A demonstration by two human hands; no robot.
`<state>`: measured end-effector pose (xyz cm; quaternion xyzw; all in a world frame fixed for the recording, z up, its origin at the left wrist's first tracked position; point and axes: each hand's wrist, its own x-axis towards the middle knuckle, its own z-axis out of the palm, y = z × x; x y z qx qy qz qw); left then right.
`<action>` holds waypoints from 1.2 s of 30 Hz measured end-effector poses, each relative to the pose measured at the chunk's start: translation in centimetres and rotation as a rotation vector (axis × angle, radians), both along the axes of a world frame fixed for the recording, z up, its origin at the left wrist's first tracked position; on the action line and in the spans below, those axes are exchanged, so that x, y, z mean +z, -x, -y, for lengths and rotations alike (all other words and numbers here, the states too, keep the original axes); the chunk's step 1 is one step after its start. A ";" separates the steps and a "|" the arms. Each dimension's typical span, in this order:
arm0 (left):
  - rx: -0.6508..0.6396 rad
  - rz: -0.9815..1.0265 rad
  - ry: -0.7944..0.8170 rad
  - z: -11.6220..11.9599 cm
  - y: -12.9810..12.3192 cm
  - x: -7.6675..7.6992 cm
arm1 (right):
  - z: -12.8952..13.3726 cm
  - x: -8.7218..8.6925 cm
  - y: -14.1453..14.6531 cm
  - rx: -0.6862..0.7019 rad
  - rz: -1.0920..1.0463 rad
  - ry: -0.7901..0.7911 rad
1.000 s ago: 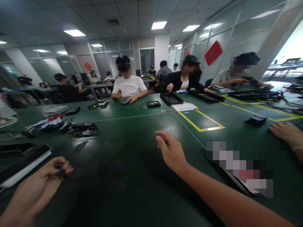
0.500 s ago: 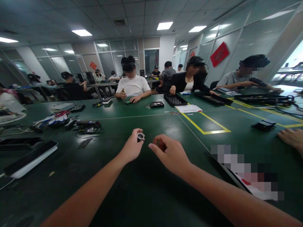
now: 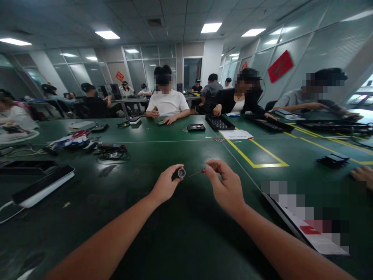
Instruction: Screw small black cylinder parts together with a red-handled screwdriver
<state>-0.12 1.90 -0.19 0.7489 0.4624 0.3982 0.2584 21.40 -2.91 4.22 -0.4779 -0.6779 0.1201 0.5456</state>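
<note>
Above the green table, my left hand (image 3: 164,183) is closed around a small dark cylindrical part with a pale ring (image 3: 181,172), its round end turned toward me and to the right. Its exact kind is too small to make out. Across a short gap, my right hand (image 3: 226,187) pinches a thin screwdriver (image 3: 197,173) with a red section near the fingertips. The slim metal shaft points left at the cylindrical part, its tip just short of touching it. My fingers hide most of the screwdriver's handle.
A white-and-black long device (image 3: 43,186) lies left, near a bundle of black cables (image 3: 112,151). A sheet in a dark frame (image 3: 329,245) lies right. Black trays (image 3: 219,123) stand farther off, where co-workers sit. Another person's hand (image 3: 363,173) rests at the right edge.
My right hand has shifted right and turned, bringing the screwdriver's shaft into view. The left hand with the cylindrical part sits slightly farther right; the whole view has swung a little.
</note>
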 end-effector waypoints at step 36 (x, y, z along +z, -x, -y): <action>-0.129 -0.022 -0.049 -0.2 -0.1 -0.8 | 0.1 -1.5 1.0 0.013 0.181 -0.060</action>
